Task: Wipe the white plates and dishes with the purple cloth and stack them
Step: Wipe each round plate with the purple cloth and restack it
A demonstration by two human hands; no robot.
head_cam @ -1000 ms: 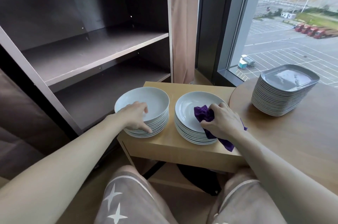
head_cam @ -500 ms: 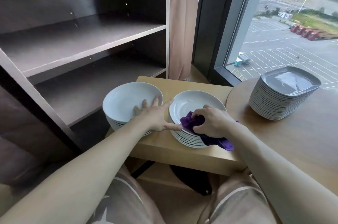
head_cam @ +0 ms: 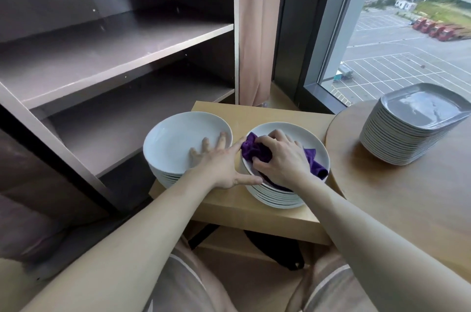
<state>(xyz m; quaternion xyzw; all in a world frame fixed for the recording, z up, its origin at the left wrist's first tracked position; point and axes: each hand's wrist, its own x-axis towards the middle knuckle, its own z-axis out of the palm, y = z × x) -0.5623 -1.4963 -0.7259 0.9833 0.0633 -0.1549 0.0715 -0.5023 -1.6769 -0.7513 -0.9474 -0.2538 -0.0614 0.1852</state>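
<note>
Two stacks of round white plates stand side by side on a small wooden table (head_cam: 267,115). My left hand (head_cam: 219,161) lies between them with its fingers spread. Three fingers rest on the top plate of the left stack (head_cam: 178,138), while the index finger and thumb touch the left rim of the right stack (head_cam: 275,199). My right hand (head_cam: 280,158) grips the bunched purple cloth (head_cam: 252,150) and presses it into the top plate of the right stack. One end of the cloth trails over that plate's right side.
A tall stack of grey square plates (head_cam: 413,128) sits on the round wooden table (head_cam: 407,189) at right. A dark open shelf unit (head_cam: 114,51) fills the left. A curtain (head_cam: 254,31) and a window (head_cam: 395,31) lie behind. My knees are under the small table.
My left hand shifted from the near rim of the left stack to the gap between the stacks. My right hand moved the cloth from the plate's near edge toward its middle.
</note>
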